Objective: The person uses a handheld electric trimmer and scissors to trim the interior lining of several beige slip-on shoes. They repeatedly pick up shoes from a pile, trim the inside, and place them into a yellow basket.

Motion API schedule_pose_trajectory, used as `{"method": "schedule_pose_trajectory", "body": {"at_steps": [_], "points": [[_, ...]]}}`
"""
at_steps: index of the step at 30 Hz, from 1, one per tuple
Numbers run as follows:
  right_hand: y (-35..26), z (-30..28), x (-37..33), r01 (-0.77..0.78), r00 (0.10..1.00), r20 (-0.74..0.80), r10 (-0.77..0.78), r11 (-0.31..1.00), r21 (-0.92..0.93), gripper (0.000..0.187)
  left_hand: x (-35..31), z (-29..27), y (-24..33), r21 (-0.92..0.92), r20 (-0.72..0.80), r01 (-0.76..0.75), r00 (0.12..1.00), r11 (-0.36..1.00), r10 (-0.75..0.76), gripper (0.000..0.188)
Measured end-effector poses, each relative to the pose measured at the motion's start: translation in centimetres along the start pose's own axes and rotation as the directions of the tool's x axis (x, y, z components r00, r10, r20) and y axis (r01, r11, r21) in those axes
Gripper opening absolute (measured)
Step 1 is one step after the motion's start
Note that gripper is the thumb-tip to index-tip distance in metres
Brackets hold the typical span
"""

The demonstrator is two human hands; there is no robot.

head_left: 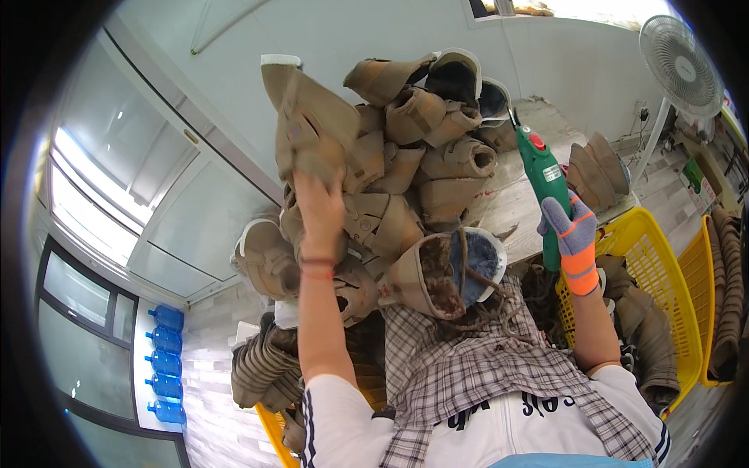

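Note:
My bare left hand (318, 212) reaches into a pile of tan boots, closed around the lower part of a tan boot (308, 117) with a white edge at its top end; this area is slightly blurred. My right hand (573, 234), in a grey and orange glove, grips a green handheld electric tool (542, 168) with a red button and a thin dark tip pointing up. In front of my body, a boot with brown fuzzy lining (431, 277) lies beside a white-rimmed blue surface (477, 265), with loose laces hanging over them.
The boot pile (421, 117) covers much of a worn pale table (511, 183). Yellow baskets (686, 312) with more boots stand at right, near a standing fan (683, 66). Boots are stacked at lower left (269, 363). Blue water jugs (165, 363) line the left side.

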State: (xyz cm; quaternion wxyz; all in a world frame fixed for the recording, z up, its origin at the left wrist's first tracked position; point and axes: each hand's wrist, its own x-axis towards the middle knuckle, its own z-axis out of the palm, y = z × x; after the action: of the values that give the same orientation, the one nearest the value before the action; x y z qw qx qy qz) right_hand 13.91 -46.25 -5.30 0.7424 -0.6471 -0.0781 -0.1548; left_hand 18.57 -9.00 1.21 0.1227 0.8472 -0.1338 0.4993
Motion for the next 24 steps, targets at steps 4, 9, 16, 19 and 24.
{"method": "schedule_pose_trajectory", "body": {"at_steps": [4, 9, 16, 19, 24], "points": [[-0.2, 0.4, 0.0, -0.022, 1.0, 0.01, 0.021, 1.0, 0.022, 0.035, 5.8, 0.9, -6.7, 0.171, 0.271, 0.043, 0.959, 0.984, -0.088, 0.029], [0.3, -0.7, -0.3, -0.037, 0.999, -0.029, 0.035, 0.997, -0.065, 0.029, 2.5, -0.1, -2.9, -0.233, 0.214, 0.455, 0.886, 0.86, -0.411, 0.017], [2.1, -1.7, -1.2, -0.113, 0.993, 0.011, 0.115, 0.985, -0.127, 0.026, -22.3, 2.6, 2.9, -0.169, 0.521, 0.973, 0.226, 0.16, -0.823, 0.034], [3.5, -1.7, -1.2, -0.136, 0.99, 0.033, 0.14, 0.986, -0.097, 0.03, -21.4, 1.6, 3.1, -0.17, 0.821, 0.916, -0.073, -0.364, -0.566, 0.041], [3.8, -1.1, -1.3, -0.136, 0.986, 0.074, 0.147, 0.982, -0.133, 0.034, -20.0, 1.3, 4.1, -0.358, 0.872, 0.732, 0.039, -0.58, -0.488, 0.037]]}}
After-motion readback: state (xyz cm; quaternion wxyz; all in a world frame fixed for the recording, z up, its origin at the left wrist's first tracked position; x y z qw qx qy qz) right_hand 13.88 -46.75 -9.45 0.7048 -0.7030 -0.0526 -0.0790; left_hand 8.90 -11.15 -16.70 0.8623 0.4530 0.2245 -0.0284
